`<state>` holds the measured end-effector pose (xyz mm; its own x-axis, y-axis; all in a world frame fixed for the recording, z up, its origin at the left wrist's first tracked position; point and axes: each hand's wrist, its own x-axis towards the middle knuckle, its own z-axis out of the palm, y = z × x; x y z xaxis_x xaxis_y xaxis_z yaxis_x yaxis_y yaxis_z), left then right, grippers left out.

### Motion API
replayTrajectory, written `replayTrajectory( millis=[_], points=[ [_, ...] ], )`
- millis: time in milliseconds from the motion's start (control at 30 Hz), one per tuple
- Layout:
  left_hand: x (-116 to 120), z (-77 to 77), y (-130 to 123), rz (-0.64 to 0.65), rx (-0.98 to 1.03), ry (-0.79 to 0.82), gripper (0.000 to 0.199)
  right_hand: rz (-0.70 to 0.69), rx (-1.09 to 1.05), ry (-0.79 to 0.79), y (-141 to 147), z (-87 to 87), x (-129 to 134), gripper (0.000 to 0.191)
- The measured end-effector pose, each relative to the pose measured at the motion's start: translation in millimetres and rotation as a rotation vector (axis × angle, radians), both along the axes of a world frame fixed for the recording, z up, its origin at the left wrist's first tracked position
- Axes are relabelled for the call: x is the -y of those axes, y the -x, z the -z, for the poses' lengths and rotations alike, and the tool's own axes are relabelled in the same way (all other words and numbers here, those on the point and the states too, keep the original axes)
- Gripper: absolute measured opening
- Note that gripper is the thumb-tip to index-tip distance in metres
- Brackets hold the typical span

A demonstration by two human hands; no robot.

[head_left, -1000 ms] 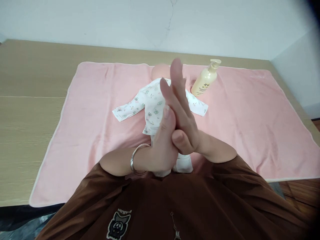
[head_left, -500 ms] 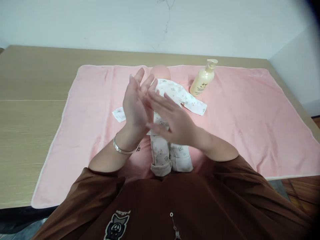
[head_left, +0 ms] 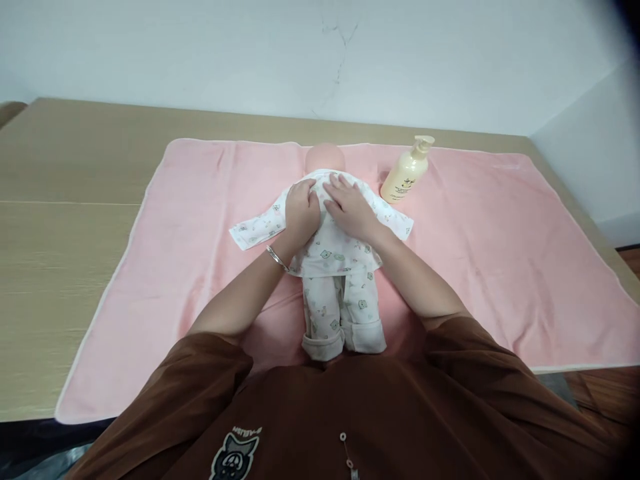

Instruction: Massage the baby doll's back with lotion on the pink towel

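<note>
A baby doll (head_left: 325, 158) lies on a pink blanket (head_left: 175, 233), its bare head at the far end. It wears a white printed top (head_left: 335, 257) and matching trousers (head_left: 363, 300) with turned-up cuffs. My left hand (head_left: 303, 212) rests on the left side of the doll's upper body, fingers laid on the cloth. On the other side of the chest, my right hand (head_left: 349, 207) lies flat with its fingers spread. Both hands touch the top and hold nothing. The doll's face is not visible to me.
A cream pump bottle (head_left: 404, 175) stands tilted in view on the blanket, right of the doll's head. Under the blanket is a wooden table (head_left: 65, 233). A cracked white wall (head_left: 225, 60) rises behind it.
My hands were raised and together above the doll. They have moved apart and down onto the upper part of its top.
</note>
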<state>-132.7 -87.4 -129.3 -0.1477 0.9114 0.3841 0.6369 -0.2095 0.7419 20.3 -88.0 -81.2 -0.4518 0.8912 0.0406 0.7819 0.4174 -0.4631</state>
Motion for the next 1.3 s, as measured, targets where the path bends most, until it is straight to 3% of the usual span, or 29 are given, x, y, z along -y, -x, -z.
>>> replayTrajectory(
  millis=[100, 167, 267, 367, 533, 633, 800, 867, 1000, 1067, 1167, 1300],
  points=[
    [0.6, -0.7, -1.0, -0.004, -0.023, 0.011, 0.038, 0.134, 0.059, 0.014, -4.3, 1.1, -2.7, 0.072],
    [0.0, -0.9, -0.7, 0.000, -0.036, 0.023, 0.037, 0.167, 0.107, -0.024, 2.0, 1.2, 10.5, 0.071],
    [-1.5, 0.5, 0.6, 0.003, -0.036, 0.032, 0.037, 0.028, 0.130, -0.134, 14.9, 1.7, 32.0, 0.062],
    [-2.9, 3.0, 1.6, 0.007, -0.033, 0.014, 0.038, -0.088, 0.119, -0.121, 14.4, 3.2, 23.6, 0.060],
    [-3.8, 4.6, 0.5, 0.007, -0.055, -0.003, 0.039, 0.130, 0.061, -0.035, -7.0, 9.8, -18.7, 0.066],
    [-3.6, 5.2, 0.5, -0.003, -0.047, -0.004, 0.039, 0.219, 0.084, -0.081, -1.6, 12.8, -5.2, 0.065],
    [-3.5, 6.1, 2.1, -0.008, -0.036, 0.007, 0.039, 0.004, 0.092, -0.194, 21.1, 11.5, 30.0, 0.060],
    [-3.2, 5.6, 1.8, -0.001, -0.043, 0.007, 0.040, -0.006, 0.084, -0.149, 18.0, 10.4, 20.2, 0.060],
    [0.0, 4.6, -0.7, 0.011, -0.089, -0.006, 0.041, 0.132, 0.041, -0.031, -2.5, 11.3, -15.9, 0.066],
    [1.1, 4.6, -1.0, 0.006, -0.122, -0.020, 0.038, 0.189, 0.039, -0.029, -6.3, 12.7, -18.9, 0.067],
    [-1.4, 4.5, 1.2, -0.009, -0.160, -0.015, 0.033, 0.204, 0.054, -0.114, 3.9, 14.4, 5.7, 0.064],
    [-4.3, -0.5, 2.0, 0.026, -0.210, 0.038, 0.032, 0.072, 0.049, -0.174, 22.7, 11.8, 41.7, 0.064]
  ],
)
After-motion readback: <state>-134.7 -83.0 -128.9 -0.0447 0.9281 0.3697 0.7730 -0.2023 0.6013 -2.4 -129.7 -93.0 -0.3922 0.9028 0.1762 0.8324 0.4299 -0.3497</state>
